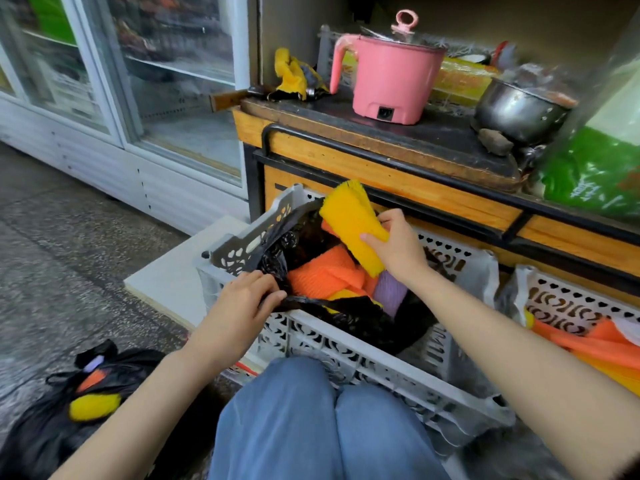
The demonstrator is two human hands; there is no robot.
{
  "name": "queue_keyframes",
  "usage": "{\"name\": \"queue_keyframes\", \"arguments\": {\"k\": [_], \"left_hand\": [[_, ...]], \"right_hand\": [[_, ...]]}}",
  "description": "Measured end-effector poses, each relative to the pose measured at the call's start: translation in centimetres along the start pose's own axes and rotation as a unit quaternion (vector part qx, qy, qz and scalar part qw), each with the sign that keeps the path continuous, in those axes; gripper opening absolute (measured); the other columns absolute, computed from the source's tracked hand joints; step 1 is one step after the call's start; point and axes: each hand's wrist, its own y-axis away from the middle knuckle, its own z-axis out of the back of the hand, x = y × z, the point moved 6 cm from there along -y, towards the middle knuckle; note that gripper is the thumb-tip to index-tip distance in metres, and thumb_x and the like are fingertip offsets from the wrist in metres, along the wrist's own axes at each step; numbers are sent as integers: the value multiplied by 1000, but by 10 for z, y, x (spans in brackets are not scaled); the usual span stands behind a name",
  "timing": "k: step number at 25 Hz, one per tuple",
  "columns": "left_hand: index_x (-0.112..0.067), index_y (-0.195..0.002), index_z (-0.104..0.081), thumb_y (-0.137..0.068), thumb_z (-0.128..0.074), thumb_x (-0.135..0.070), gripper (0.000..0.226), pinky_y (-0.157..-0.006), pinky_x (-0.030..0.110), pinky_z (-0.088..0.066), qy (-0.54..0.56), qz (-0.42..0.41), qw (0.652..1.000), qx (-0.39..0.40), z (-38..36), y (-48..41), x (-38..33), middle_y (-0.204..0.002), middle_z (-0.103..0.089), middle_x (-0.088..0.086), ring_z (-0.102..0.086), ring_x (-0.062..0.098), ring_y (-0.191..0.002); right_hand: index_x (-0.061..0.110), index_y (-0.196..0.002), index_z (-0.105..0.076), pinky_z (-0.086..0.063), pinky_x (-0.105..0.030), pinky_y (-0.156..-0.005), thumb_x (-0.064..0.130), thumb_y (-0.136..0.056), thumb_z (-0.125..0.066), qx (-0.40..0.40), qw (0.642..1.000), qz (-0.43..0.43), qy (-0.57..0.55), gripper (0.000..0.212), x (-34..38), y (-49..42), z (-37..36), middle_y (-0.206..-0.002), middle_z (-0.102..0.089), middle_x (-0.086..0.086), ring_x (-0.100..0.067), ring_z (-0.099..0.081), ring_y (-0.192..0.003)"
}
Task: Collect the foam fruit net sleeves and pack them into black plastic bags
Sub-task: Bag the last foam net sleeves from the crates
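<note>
A: So where is the yellow foam sleeve (353,223) just now?

B: Up in the right hand (394,247), above the open mouth of the black bag (346,317) that lines the grey crate (346,355). The thumb lies on its near face and the fingers curl behind, gripping about mid-length.

A: Which way does it lie?

B: Slanted. Its long axis runs from a frayed end at the upper left, farther off, down to the other end at the lower right, nearer the person.

A: And the left hand (242,299)?

B: Fingers curled on the bag's near-left rim, pinching the plastic at the crate's edge.

A: What's inside?

B: Orange sleeves (322,271) and a purple sleeve (393,289), lying loose. A second black bag (34,427) sits on the floor at the left, yellow and orange foam showing at its mouth. A second crate (571,299) on the right holds more orange foam.
</note>
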Motion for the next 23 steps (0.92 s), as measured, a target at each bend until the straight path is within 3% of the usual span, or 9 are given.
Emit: {"name": "queue_keyframes", "arguments": {"k": [1,3,5,9,11,13,14,17,23], "left_hand": [[-21,-78,-48,-97,-44,-34,23,-68,22,-29,15,14,1000,-9,2,3,7,-77,-43,-13,-42,7,-77],[-20,-81,-47,-98,-40,-29,19,-69,23,-29,22,26,999,-23,5,7,17,-79,-43,-13,-41,8,-78],[-21,-83,-45,-98,-38,-29,18,-69,25,-28,21,33,999,-25,5,8,24,-80,-42,-12,-39,10,-78],[-24,-83,-42,-99,-38,-27,16,-70,25,-27,17,29,999,-19,-1,5,24,-81,-40,-12,-39,12,-78],[-23,-84,-43,-99,-38,-27,17,-72,26,-31,18,24,999,-13,-4,3,21,-83,-41,-10,-41,14,-80],[-20,-86,-45,-99,-38,-27,17,-74,28,-35,8,27,1000,-6,-5,1,18,-86,-43,-6,-44,16,-81],[-19,-87,-47,-99,-38,-27,17,-75,29,-37,1,31,1000,-1,-4,-1,17,-88,-44,-4,-45,17,-81],[-18,-89,-47,-99,-41,-25,13,-75,32,-39,-25,40,999,0,-1,-10,9,-92,-45,-1,-46,19,-81],[-11,-98,-56,-94,-52,-12,6,-80,41,-41,-51,1,997,-56,-10,-34,-69,-99,-50,6,-48,26,-92]], "right_hand": [[14,-121,-47,-46,-39,-87,31,-87,-65,10,1000,26,8,42,9,-4,-10,-124,-54,-6,-25,-51,-113],[19,-126,-50,-45,-38,-94,25,-88,-64,101,991,65,63,41,17,-2,-38,-131,-53,-4,-23,-49,-120],[19,-130,-50,-43,-37,-98,22,-88,-65,209,970,66,104,44,16,7,-61,-137,-51,-3,-22,-48,-125],[12,-132,-50,-42,-33,-101,0,-91,-54,306,936,63,161,42,7,15,-78,-139,-49,-10,-22,-45,-129],[10,-135,-47,-44,-20,-93,-2,-94,-46,374,908,72,175,42,6,22,-80,-141,-46,-11,-20,-46,-127],[11,-139,-41,-45,-6,-74,18,-99,-45,400,900,80,155,40,10,29,-75,-142,-45,-9,-16,-55,-113],[13,-139,-39,-46,-8,-75,24,-100,-42,391,906,85,142,41,13,31,-68,-140,-47,-7,-14,-57,-106],[23,-137,-42,-44,-29,-97,26,-101,-40,335,927,108,129,36,13,38,-34,-136,-53,-1,-14,-55,-115],[29,-126,-51,-41,-16,-86,25,-99,-43,122,976,139,114,28,-17,95,78,-117,-56,17,4,-52,-102]]}}
